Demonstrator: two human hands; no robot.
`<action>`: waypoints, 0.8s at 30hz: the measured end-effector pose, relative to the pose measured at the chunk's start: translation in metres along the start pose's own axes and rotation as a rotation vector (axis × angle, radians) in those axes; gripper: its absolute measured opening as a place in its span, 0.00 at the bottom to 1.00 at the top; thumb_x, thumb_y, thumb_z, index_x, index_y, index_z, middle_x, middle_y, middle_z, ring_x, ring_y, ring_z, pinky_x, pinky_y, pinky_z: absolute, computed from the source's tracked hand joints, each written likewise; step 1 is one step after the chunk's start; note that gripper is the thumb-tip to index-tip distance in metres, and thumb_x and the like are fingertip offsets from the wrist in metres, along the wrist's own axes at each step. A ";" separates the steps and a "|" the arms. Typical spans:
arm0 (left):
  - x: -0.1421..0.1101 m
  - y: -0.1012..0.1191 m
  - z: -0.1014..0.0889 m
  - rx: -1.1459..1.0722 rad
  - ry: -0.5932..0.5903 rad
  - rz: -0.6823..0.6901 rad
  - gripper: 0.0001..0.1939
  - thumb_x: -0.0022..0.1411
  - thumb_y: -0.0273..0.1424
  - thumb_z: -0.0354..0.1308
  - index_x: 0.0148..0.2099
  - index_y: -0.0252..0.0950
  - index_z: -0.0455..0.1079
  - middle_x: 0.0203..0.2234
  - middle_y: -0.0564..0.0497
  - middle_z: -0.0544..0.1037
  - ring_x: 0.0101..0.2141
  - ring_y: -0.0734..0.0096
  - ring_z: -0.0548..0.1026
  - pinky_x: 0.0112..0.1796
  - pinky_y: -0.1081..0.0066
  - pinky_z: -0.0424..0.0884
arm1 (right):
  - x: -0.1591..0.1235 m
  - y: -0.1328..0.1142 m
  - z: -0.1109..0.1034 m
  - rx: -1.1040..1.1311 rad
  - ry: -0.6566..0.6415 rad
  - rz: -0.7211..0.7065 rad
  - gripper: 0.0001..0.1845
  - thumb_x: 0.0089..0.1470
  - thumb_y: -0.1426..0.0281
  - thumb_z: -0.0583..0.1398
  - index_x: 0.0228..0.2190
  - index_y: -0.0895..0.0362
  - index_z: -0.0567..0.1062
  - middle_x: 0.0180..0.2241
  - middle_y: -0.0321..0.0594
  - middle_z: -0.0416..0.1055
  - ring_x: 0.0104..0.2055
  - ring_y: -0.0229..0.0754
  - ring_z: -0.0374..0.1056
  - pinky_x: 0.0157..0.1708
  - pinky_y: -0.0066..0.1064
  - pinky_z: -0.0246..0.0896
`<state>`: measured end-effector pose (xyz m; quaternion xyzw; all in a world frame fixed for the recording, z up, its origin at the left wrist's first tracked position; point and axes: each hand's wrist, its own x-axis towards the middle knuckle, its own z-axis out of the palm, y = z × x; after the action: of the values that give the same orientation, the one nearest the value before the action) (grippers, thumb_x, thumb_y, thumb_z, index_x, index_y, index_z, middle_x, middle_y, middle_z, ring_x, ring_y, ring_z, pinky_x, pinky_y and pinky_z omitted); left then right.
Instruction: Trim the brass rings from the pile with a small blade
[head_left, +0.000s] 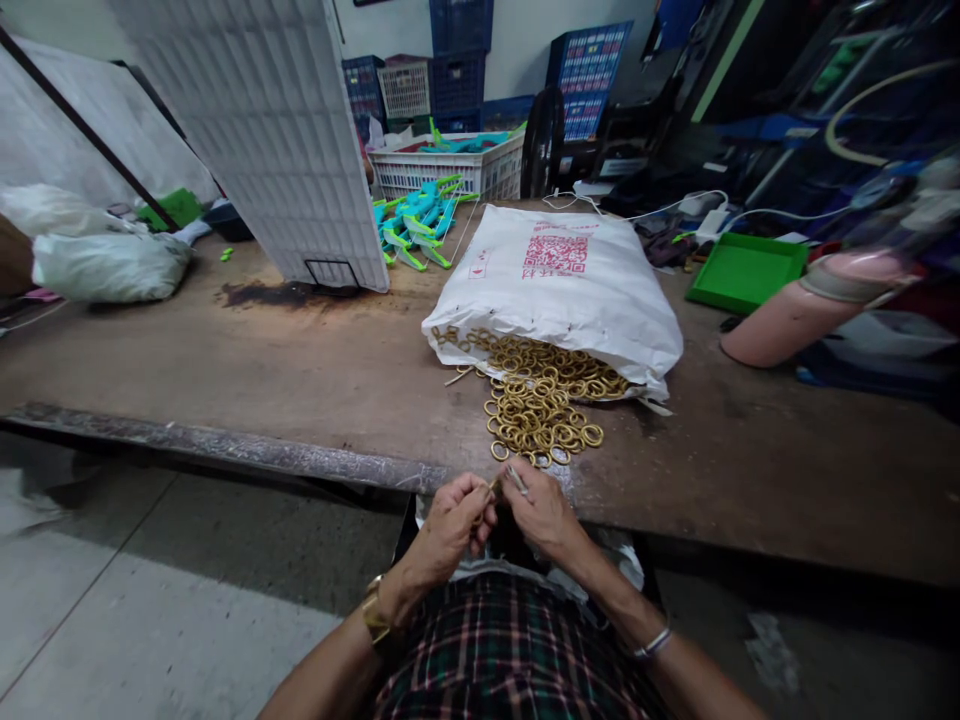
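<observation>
My left hand (459, 518) is closed in a pinch on a small gold-coloured ring (493, 485), seen nearly edge-on and partly hidden by the fingers. Close beside it, my right hand (541, 508) grips a short, thin, silvery tool (517, 480); its exact kind is too small to make out. Both hands meet at the table's front edge, above my lap. Just beyond them lies a loose pile of gold rings (536, 415). More rings spill from the open mouth of a white woven sack (600, 295) with red print lying on its side.
A white ribbed panel (277, 130) stands upright on the brown table (225, 370). Behind the sack are turquoise and green plastic pieces (420, 220) and a white crate (495, 170). Right are a green tray (750, 272) and a pink bottle (795, 310); left, a plastic bag (112, 265).
</observation>
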<state>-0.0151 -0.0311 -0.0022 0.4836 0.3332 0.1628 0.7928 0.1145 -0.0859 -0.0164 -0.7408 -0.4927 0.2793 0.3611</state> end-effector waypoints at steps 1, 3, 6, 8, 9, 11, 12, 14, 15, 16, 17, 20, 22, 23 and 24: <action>0.001 0.000 0.000 0.009 0.010 0.010 0.15 0.55 0.43 0.52 0.31 0.34 0.60 0.19 0.57 0.65 0.15 0.84 0.59 0.15 0.81 0.53 | -0.002 0.000 0.000 -0.054 -0.032 -0.028 0.07 0.50 0.71 0.48 0.23 0.55 0.63 0.19 0.32 0.61 0.22 0.34 0.55 0.23 0.25 0.46; 0.002 0.001 -0.001 0.028 0.028 0.029 0.15 0.55 0.43 0.52 0.31 0.34 0.60 0.19 0.57 0.65 0.14 0.84 0.59 0.15 0.81 0.54 | -0.005 -0.001 0.001 -0.143 -0.094 -0.079 0.08 0.48 0.76 0.48 0.24 0.55 0.64 0.20 0.33 0.63 0.22 0.34 0.57 0.24 0.25 0.46; 0.003 0.001 -0.002 0.055 0.044 0.047 0.16 0.55 0.43 0.51 0.30 0.34 0.59 0.19 0.57 0.66 0.14 0.84 0.59 0.15 0.82 0.54 | -0.008 -0.004 0.002 -0.239 -0.132 -0.116 0.10 0.47 0.78 0.48 0.27 0.56 0.66 0.23 0.35 0.67 0.25 0.35 0.60 0.26 0.25 0.46; 0.002 0.000 -0.003 0.075 0.051 0.052 0.16 0.55 0.43 0.51 0.30 0.34 0.59 0.19 0.57 0.65 0.14 0.84 0.59 0.14 0.81 0.54 | -0.007 -0.006 0.002 -0.301 -0.151 -0.113 0.10 0.47 0.78 0.48 0.29 0.56 0.67 0.24 0.37 0.69 0.26 0.36 0.61 0.26 0.25 0.45; 0.002 0.000 -0.004 0.084 0.053 0.054 0.16 0.55 0.43 0.51 0.30 0.35 0.59 0.18 0.57 0.65 0.14 0.84 0.59 0.14 0.81 0.54 | -0.007 -0.007 0.002 -0.332 -0.163 -0.109 0.10 0.47 0.78 0.48 0.30 0.56 0.67 0.25 0.37 0.70 0.26 0.36 0.62 0.26 0.26 0.45; 0.002 -0.001 -0.005 0.097 0.058 0.053 0.16 0.55 0.44 0.51 0.29 0.35 0.59 0.18 0.57 0.65 0.14 0.84 0.59 0.15 0.81 0.55 | -0.006 -0.008 0.001 -0.395 -0.184 -0.098 0.11 0.46 0.78 0.49 0.31 0.57 0.68 0.26 0.39 0.71 0.27 0.37 0.63 0.26 0.26 0.44; 0.001 -0.001 -0.005 0.103 0.060 0.050 0.16 0.55 0.44 0.51 0.29 0.35 0.58 0.18 0.58 0.65 0.14 0.84 0.59 0.15 0.81 0.54 | -0.006 -0.009 0.001 -0.424 -0.189 -0.091 0.12 0.46 0.78 0.49 0.32 0.57 0.68 0.27 0.39 0.72 0.27 0.37 0.64 0.26 0.27 0.44; 0.000 -0.002 -0.006 0.112 0.064 0.041 0.17 0.54 0.45 0.52 0.28 0.35 0.58 0.17 0.58 0.65 0.14 0.83 0.59 0.15 0.81 0.54 | -0.007 -0.012 0.001 -0.486 -0.193 -0.068 0.14 0.46 0.78 0.49 0.34 0.57 0.68 0.28 0.41 0.73 0.28 0.38 0.65 0.26 0.27 0.44; -0.001 -0.002 -0.007 0.116 0.064 0.036 0.17 0.54 0.45 0.52 0.28 0.35 0.58 0.17 0.58 0.64 0.14 0.83 0.59 0.15 0.81 0.54 | -0.008 -0.013 0.001 -0.517 -0.196 -0.054 0.14 0.46 0.78 0.49 0.35 0.57 0.68 0.29 0.41 0.73 0.28 0.39 0.65 0.25 0.28 0.44; -0.002 -0.002 -0.007 0.115 0.064 0.030 0.18 0.54 0.45 0.51 0.28 0.35 0.58 0.17 0.58 0.64 0.14 0.83 0.59 0.15 0.81 0.54 | -0.008 -0.013 0.001 -0.547 -0.200 -0.042 0.14 0.46 0.78 0.49 0.35 0.57 0.68 0.29 0.41 0.73 0.28 0.39 0.66 0.25 0.28 0.44; -0.004 -0.002 -0.006 0.110 0.062 0.025 0.18 0.54 0.46 0.51 0.28 0.35 0.58 0.17 0.58 0.64 0.14 0.83 0.59 0.15 0.82 0.54 | -0.008 -0.014 0.001 -0.573 -0.200 -0.033 0.14 0.46 0.78 0.49 0.35 0.57 0.68 0.28 0.41 0.73 0.28 0.39 0.66 0.25 0.28 0.44; -0.011 0.001 -0.004 0.082 0.021 0.005 0.18 0.54 0.46 0.52 0.29 0.35 0.59 0.17 0.58 0.64 0.15 0.84 0.59 0.15 0.81 0.54 | -0.005 -0.012 0.001 -0.629 -0.171 0.005 0.14 0.47 0.77 0.49 0.36 0.57 0.68 0.28 0.42 0.73 0.28 0.40 0.67 0.25 0.28 0.44; -0.016 0.003 -0.001 0.053 -0.036 -0.015 0.18 0.54 0.46 0.53 0.30 0.34 0.60 0.17 0.57 0.64 0.15 0.84 0.60 0.15 0.81 0.53 | -0.002 -0.009 0.001 -0.656 -0.129 0.035 0.14 0.48 0.77 0.49 0.36 0.57 0.68 0.29 0.42 0.73 0.28 0.40 0.67 0.24 0.28 0.43; -0.018 0.004 0.000 0.032 -0.060 -0.020 0.17 0.54 0.45 0.53 0.31 0.34 0.60 0.18 0.57 0.64 0.15 0.84 0.60 0.15 0.81 0.53 | -0.001 -0.008 0.001 -0.664 -0.105 0.042 0.13 0.48 0.77 0.49 0.37 0.57 0.67 0.29 0.42 0.73 0.29 0.40 0.67 0.24 0.28 0.43; -0.019 0.004 0.001 0.004 -0.074 -0.020 0.17 0.54 0.45 0.53 0.30 0.34 0.60 0.18 0.57 0.65 0.15 0.84 0.60 0.15 0.81 0.53 | 0.001 -0.007 0.001 -0.668 -0.080 0.041 0.13 0.48 0.77 0.49 0.37 0.56 0.67 0.29 0.41 0.73 0.29 0.40 0.68 0.24 0.28 0.44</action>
<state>-0.0274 -0.0408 0.0088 0.4877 0.3088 0.1362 0.8052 0.1100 -0.0833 -0.0113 -0.8164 -0.5559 0.1383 0.0733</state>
